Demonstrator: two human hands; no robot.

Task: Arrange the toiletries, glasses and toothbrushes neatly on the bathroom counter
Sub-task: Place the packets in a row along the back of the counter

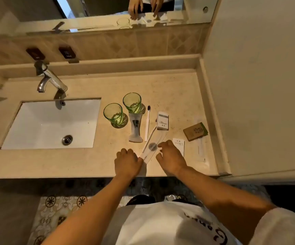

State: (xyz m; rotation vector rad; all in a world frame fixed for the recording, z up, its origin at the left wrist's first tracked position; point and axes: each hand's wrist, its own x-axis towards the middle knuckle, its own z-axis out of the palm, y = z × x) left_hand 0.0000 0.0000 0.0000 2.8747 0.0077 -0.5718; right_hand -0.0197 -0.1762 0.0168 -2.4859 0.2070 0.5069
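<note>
Two green glasses [113, 114] [132, 102] stand upright on the beige counter [175, 89], right of the sink. A frosted tube [135, 129] lies in front of them, a white toothbrush [147, 122] beside it. A second toothbrush [151, 137] lies slanted, partly under a clear wrapper [152, 149]. My left hand [127, 162] grips the wrapper's near end; my right hand [171, 156] pinches its right side. A white box [163, 121], a white sachet [179, 145] and a brown soap box [195, 132] lie further right.
The white sink [42, 121] with its drain and a chrome tap [50, 80] take up the counter's left. A long clear packet [200, 149] lies by the raised right edge. A wall closes the right side; a mirror [107, 13] runs along the back.
</note>
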